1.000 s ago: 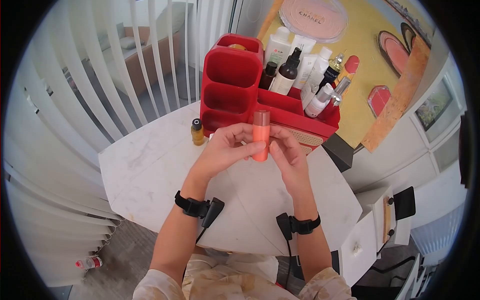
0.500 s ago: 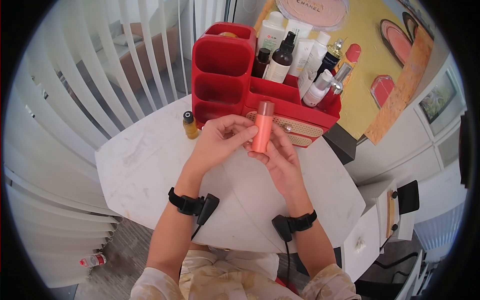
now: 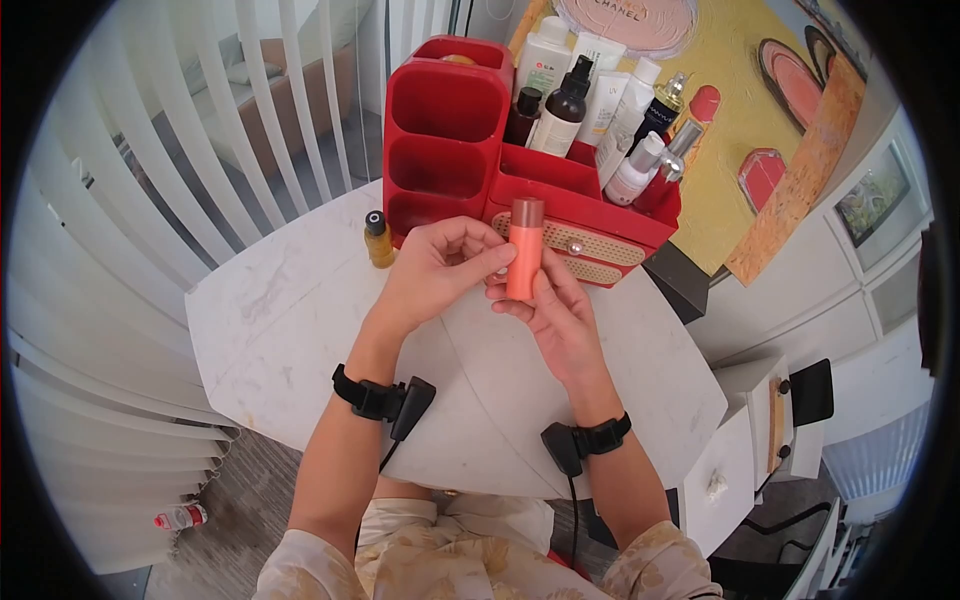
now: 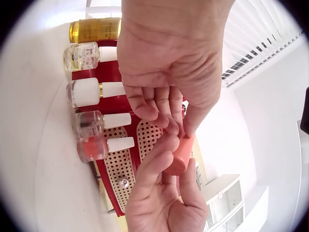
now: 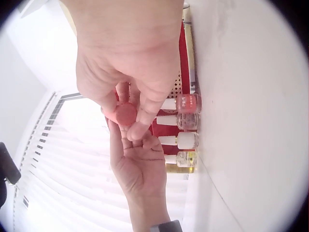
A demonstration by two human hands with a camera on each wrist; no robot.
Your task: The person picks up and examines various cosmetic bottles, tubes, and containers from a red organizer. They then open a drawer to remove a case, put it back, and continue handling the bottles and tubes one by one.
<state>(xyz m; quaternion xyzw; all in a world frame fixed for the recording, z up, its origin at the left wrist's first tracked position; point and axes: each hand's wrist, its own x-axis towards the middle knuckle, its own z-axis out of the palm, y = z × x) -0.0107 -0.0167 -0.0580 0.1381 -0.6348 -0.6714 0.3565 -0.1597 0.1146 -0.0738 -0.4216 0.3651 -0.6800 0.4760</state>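
Note:
Both hands hold a coral bottle with a brownish-red cap (image 3: 524, 262) upright over the table, in front of the red organizer. My left hand (image 3: 432, 272) pinches its side, with the thumb across the front and the fingers behind. Lower down, my right hand (image 3: 562, 325) grips the bottle near its base between thumb and fingers. From the left wrist, the bottle's round base (image 4: 176, 166) shows between the two hands. Several small nail polish bottles (image 4: 87, 93) with white caps stand in a row below, hidden behind the hands in the head view.
A red organizer (image 3: 497, 120) stands at the back of the white marbled table (image 3: 290, 330), with open compartments, woven-front drawers and several cosmetic bottles. Left of it is an amber bottle with a black cap (image 3: 378, 242). White vertical blinds (image 3: 110, 260) hang along the left.
The right hand has shifted down to the bottle's lower end, and the bottle has tilted slightly. The left hand keeps its pinch. The head view has shifted a little.

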